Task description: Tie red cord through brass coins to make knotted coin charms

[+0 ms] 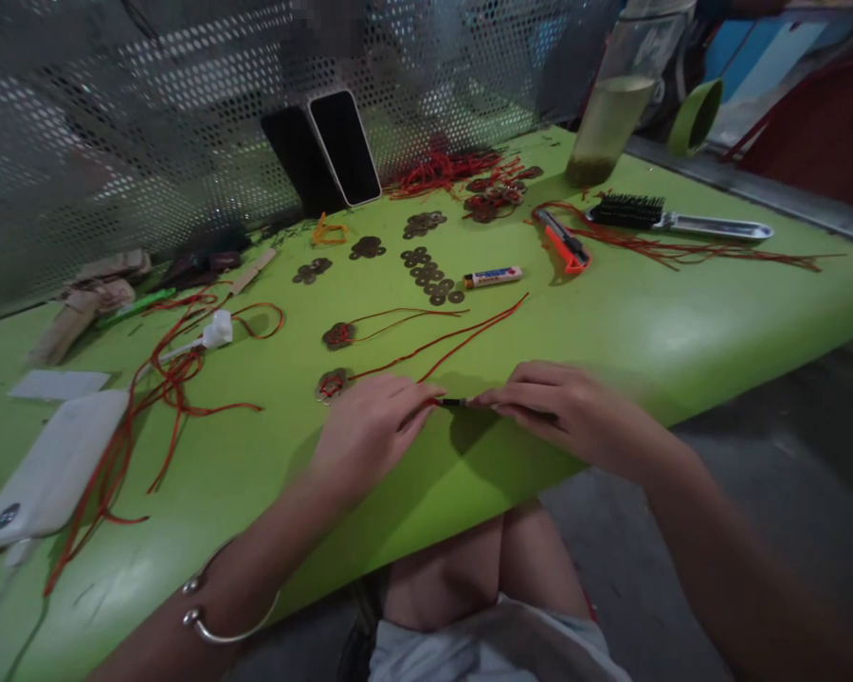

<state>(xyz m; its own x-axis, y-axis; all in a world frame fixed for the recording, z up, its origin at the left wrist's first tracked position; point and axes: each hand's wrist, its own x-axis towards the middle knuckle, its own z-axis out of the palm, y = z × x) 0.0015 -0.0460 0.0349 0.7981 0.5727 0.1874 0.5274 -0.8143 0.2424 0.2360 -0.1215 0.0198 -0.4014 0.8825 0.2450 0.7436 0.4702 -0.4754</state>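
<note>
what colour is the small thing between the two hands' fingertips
The small thing looks dark, nearly black, seen best in the head view.

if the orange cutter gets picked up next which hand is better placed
Probably the right hand: the orange cutter lies beyond it on that side, while the left hand is farther off. Both appear to hold a small dark piece between them, so the right may need to let go first.

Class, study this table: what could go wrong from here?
The small dark piece pinched between the left hand and right hand might slip. The left hand could nudge the red-corded coin cluster beside it. Tugging the tangled red cords might drag the white phone they lie partly across.
</note>
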